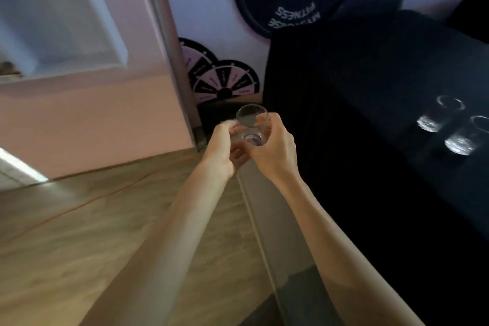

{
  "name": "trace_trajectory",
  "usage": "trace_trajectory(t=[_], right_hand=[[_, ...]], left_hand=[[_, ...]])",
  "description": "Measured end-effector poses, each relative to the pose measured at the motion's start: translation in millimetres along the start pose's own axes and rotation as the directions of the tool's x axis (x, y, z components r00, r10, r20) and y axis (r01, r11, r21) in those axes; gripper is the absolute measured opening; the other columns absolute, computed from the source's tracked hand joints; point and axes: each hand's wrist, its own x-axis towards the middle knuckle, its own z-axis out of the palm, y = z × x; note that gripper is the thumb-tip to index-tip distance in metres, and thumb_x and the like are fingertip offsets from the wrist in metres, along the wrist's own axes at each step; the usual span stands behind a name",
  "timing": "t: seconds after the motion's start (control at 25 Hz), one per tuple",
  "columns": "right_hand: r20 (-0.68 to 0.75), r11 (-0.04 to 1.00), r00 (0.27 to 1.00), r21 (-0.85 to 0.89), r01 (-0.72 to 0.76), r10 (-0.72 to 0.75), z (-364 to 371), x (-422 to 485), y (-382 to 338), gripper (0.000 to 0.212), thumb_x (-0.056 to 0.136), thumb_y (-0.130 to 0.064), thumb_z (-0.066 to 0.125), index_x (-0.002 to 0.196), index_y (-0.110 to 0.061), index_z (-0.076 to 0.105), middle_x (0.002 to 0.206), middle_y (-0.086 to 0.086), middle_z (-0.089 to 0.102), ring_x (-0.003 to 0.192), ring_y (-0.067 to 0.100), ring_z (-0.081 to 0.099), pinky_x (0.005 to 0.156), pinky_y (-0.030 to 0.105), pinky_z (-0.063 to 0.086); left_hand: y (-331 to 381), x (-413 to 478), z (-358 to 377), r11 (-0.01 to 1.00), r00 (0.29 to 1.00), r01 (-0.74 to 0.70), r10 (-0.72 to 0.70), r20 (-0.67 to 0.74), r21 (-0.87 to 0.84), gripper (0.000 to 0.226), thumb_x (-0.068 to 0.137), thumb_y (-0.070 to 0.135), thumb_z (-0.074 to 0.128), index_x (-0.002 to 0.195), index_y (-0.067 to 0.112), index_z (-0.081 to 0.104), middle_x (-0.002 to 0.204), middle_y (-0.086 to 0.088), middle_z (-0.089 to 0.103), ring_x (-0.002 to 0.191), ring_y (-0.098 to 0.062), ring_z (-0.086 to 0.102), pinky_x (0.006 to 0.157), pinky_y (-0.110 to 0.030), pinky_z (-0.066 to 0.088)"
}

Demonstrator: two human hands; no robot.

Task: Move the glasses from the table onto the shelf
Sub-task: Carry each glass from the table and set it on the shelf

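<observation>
Gripping one glass (251, 126) between both hands, left (222, 148), right (275, 151), two glasses (449, 127) on table (370, 87)

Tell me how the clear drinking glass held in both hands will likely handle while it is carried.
The clear drinking glass looks rigid and probably fragile, being thin transparent glass. Its smooth wall may be slippery, which fits the left hand and right hand both cupping it. The thick base suggests some weight low down, so it likely stands steadily once set upright.
</observation>
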Motion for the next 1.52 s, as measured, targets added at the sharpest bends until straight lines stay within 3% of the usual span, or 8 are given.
trace_trajectory(t=[0.08,0.2,0.4,0.64,0.8,1.2,1.36,1.52], right_hand=[[0.069,0.999,0.996,0.016,0.050,-0.051,52.9,-5.8,-34.1,0.054,0.078,-0.037,0.083,0.124,-0.027,0.056,0.104,-0.013,0.069,0.096,0.012,0.068,0.086,0.042,0.058],[0.175,0.993,0.978,0.056,0.104,-0.112,147.3,-20.8,-93.7,0.055,0.079,-0.039,0.084,0.125,-0.024,0.058,0.107,-0.011,0.070,0.099,0.012,0.067,0.084,0.034,0.055],[0.309,0.974,0.929,0.157,0.160,-0.203,281.9,-45.9,-180.5,0.051,0.077,-0.040,0.084,0.118,-0.021,0.061,0.106,-0.014,0.066,0.100,0.012,0.066,0.083,0.034,0.054],[0.444,0.935,0.834,0.280,0.219,-0.329,407.0,-74.8,-274.2,0.066,0.073,-0.041,0.089,0.127,-0.023,0.054,0.108,-0.010,0.071,0.101,0.010,0.069,0.089,0.036,0.057],[0.516,0.915,0.767,0.328,0.235,-0.382,475.2,-72.9,-311.0,0.063,0.072,-0.044,0.087,0.121,-0.031,0.051,0.105,-0.017,0.068,0.099,0.008,0.070,0.089,0.041,0.060],[0.573,0.871,0.671,0.424,0.250,-0.471,645.9,29.9,-396.6,0.061,0.068,-0.047,0.090,0.115,-0.037,0.052,0.100,-0.026,0.061,0.097,0.006,0.065,0.090,0.036,0.060],[0.567,0.854,0.657,0.453,0.255,-0.497,706.5,87.3,-433.2,0.060,0.070,-0.044,0.090,0.114,-0.039,0.050,0.099,-0.028,0.058,0.092,0.000,0.062,0.088,0.024,0.057],[0.579,0.836,0.618,0.475,0.276,-0.532,749.3,119.6,-465.8,0.061,0.072,-0.046,0.089,0.122,-0.032,0.056,0.098,-0.031,0.056,0.094,-0.001,0.062,0.085,0.018,0.055]], left_hand=[[27.1,-5.0,-58.6,0.999,0.998,-0.035,0.034,-0.056,-0.029,0.022,0.091,0.029,0.057,0.096,0.012,0.069,0.061,-0.001,0.067,0.044,-0.014,0.060,0.050,-0.028,0.051],[71.5,-11.7,-162.2,0.990,0.981,-0.113,0.098,-0.168,-0.080,0.029,0.089,0.031,0.056,0.106,0.010,0.068,0.074,-0.005,0.072,0.052,-0.017,0.065,0.052,-0.027,0.054],[131.8,-31.4,-305.0,0.958,0.924,-0.249,0.190,-0.333,-0.143,0.022,0.093,0.035,0.056,0.094,0.015,0.064,0.047,0.002,0.064,0.048,-0.013,0.065,0.050,-0.025,0.051],[196.2,-68.4,-438.5,0.901,0.831,-0.381,0.234,-0.505,-0.208,0.018,0.093,0.031,0.062,0.091,0.013,0.064,0.074,-0.007,0.061,0.060,-0.019,0.062,0.061,-0.031,0.055],[230.3,-72.6,-499.5,0.877,0.788,-0.432,0.253,-0.562,-0.210,0.018,0.092,0.029,0.063,0.094,0.011,0.064,0.075,-0.008,0.063,0.059,-0.019,0.063,0.062,-0.031,0.055],[377.5,15.6,-610.3,0.857,0.705,-0.481,0.250,-0.664,-0.187,0.027,0.086,0.023,0.063,0.106,0.005,0.068,0.086,-0.013,0.068,0.053,-0.018,0.066,0.062,-0.034,0.058],[444.8,62.8,-646.7,0.853,0.698,-0.494,0.274,-0.662,-0.167,0.027,0.088,0.024,0.063,0.106,0.005,0.071,0.105,-0.018,0.072,0.070,-0.024,0.069,0.070,-0.038,0.060],[490.2,86.6,-675.0,0.831,0.664,-0.537,0.311,-0.680,-0.145,0.028,0.091,0.029,0.062,0.105,0.006,0.071,0.101,-0.015,0.071,0.077,-0.025,0.069,0.057,-0.032,0.059]])
